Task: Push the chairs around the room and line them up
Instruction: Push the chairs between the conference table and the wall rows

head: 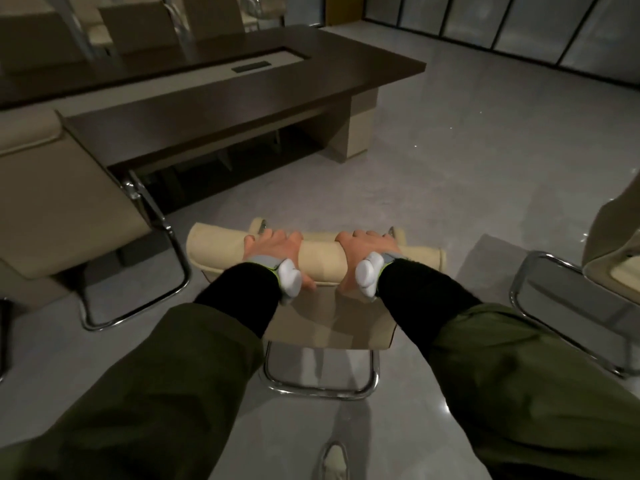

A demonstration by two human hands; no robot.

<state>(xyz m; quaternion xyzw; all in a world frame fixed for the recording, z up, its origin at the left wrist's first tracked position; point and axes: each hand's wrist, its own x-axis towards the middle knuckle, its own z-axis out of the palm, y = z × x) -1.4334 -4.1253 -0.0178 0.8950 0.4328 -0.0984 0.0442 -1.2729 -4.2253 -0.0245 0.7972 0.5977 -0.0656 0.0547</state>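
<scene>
A cream chair (318, 258) with a chrome sled frame stands right in front of me, its back toward me. My left hand (272, 249) and my right hand (363, 251) both grip the padded top of its backrest, fingers curled over the far side. A second cream chair (65, 209) stands to the left, beside the table. Part of a third chair (602, 261) shows at the right edge. The seat of the held chair is hidden behind its backrest.
A long dark conference table (221, 81) runs across the upper left, with several more chairs (138, 26) behind it. Grey floor (450, 150) stretches ahead and right toward a glass partition wall (519, 29). My shoe (337, 462) shows at the bottom.
</scene>
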